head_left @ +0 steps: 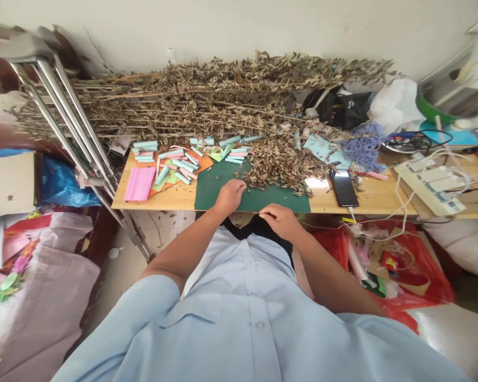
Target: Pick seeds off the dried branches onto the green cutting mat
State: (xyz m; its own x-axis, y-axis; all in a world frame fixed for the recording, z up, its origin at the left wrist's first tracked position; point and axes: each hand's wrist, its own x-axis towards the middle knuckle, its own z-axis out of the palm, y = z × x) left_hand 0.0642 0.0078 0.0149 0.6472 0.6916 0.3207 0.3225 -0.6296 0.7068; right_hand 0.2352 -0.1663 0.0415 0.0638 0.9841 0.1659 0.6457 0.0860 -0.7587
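My left hand (230, 197) rests over the green mat (215, 183) near the table's front edge, its fingers curled together; whatever they hold, if anything, is hidden. At the mat's front edge, my right hand (279, 220) is closed in a pinch, with something thin and small at its fingertips that I cannot make out. Just beyond both hands lies a heap of dry, crumbled leaves (282, 162), partly on the mat. Several pale blue and pink paper rolls (179, 163) lie left of the mat, beside a stack of pink paper (141, 183).
Bundled dried stalks (183, 101) line the table's back. On the right are a phone (343, 188) with a cable, purple cord (365, 144) and a power strip (430, 183). Metal crutches (69, 122) lean at the left. A red bag (414, 265) sits below, right.
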